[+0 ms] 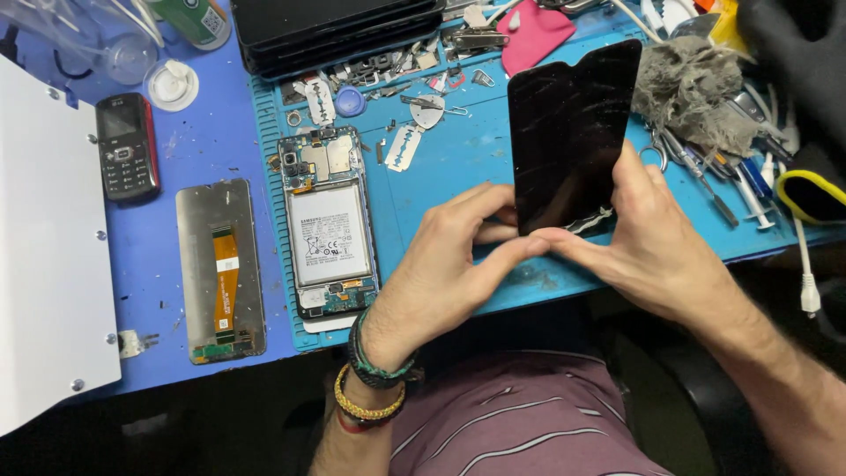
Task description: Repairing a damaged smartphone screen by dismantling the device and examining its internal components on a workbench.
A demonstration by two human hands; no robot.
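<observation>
Both hands hold a black phone screen panel (568, 132) upright over the blue work mat (458, 167). My left hand (445, 264) pinches its lower edge with thumb and forefinger. My right hand (648, 234) grips the lower right corner, where a pale strip shows along the bottom edge. To the left, an opened phone body (328, 225) lies flat with its white battery and circuit boards exposed.
A grey display panel with an orange flex cable (220, 269) and a small black keypad phone (128, 145) lie further left. Razor blades (405, 145), screws, a pink pick (533, 35), a grey rag (692, 92), tools and a white panel (44, 247) surround the mat.
</observation>
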